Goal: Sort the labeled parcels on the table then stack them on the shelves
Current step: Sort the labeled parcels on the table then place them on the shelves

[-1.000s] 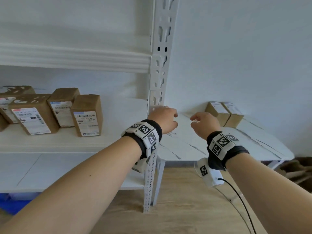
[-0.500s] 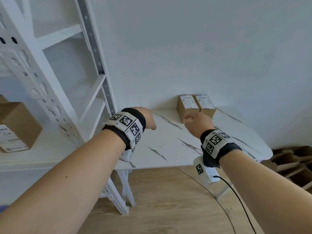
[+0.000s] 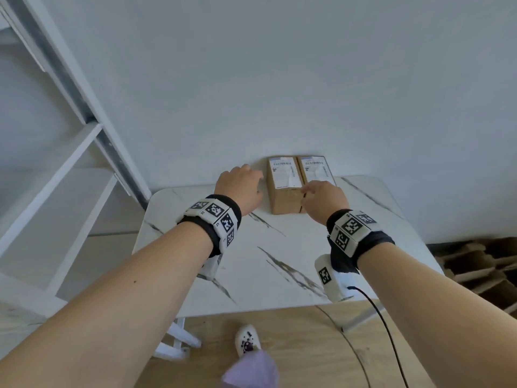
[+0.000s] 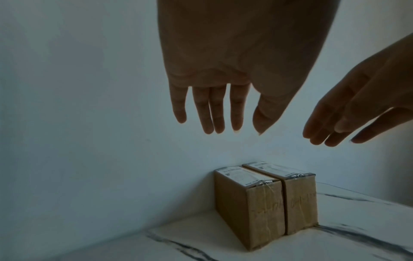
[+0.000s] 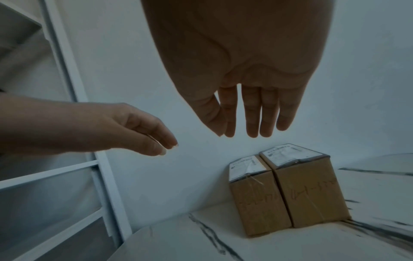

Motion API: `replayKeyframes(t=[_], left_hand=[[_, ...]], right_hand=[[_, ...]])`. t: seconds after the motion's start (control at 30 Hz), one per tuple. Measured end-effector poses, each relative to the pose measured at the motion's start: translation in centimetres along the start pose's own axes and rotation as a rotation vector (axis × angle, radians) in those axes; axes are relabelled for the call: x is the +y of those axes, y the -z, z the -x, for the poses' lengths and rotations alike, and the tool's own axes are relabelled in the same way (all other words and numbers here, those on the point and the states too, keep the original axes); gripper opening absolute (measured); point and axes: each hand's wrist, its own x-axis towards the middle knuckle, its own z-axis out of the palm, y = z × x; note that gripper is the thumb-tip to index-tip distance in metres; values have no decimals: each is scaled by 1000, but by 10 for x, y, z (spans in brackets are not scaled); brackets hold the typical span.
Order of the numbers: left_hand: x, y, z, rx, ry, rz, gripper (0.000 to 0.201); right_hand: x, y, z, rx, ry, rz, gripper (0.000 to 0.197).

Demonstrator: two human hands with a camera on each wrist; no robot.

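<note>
Two brown cardboard parcels with white labels on top stand side by side against the wall at the back of the marble table (image 3: 279, 270): the left parcel (image 3: 284, 186) and the right parcel (image 3: 316, 168). They show again as the left parcel (image 4: 248, 204) beside the right parcel (image 4: 299, 197), and as the left parcel (image 5: 257, 196) beside the right parcel (image 5: 310, 189). My left hand (image 3: 242, 189) hovers just left of them, fingers straight, holding nothing (image 4: 214, 113). My right hand (image 3: 324, 201) hovers above their front edge, fingers extended and empty (image 5: 252, 114).
A white metal shelf rack (image 3: 75, 152) stands left of the table, its post near the table's back left corner. Brown cardboard pieces (image 3: 481, 264) lie on the floor at the right. A black cable (image 3: 386, 331) hangs from my right wrist. My shoe (image 3: 247, 340) is on the wooden floor.
The view has swung right from the shelf with its boxes to the table. Both hands have moved forward and now hover close to the two parcels.
</note>
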Motion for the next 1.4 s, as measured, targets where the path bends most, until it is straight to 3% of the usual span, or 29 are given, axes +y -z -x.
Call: replayKeyframes(t=[0.33,0.67,0.8,0.97,1.17,1.27,1.4], left_hand=[[5,-40,-143,-75,35,114,40],[-6,-82,-198,-185,338,670,45],[-5,-94,-211,-252,445,894,54],[-6,-102,-218,-333,567,1119,43],[-17,-108,-216,-401,628,1212,47],[-28,-111,-209,-418,622,1242,42],[-45,-114,-199,-440,616,1249,53]], right_hand=[[18,11,-135,-37,0,13,37],[12,-16,-206,-156,-5,-108,41],[11,-23,-219,-162,6,-136,43],[8,-30,-230,-189,0,-201,45],[1,-37,-240,-170,-81,-346,50],[1,-44,-241,-213,-197,-452,53],[5,-63,-238,-293,-288,-458,53]])
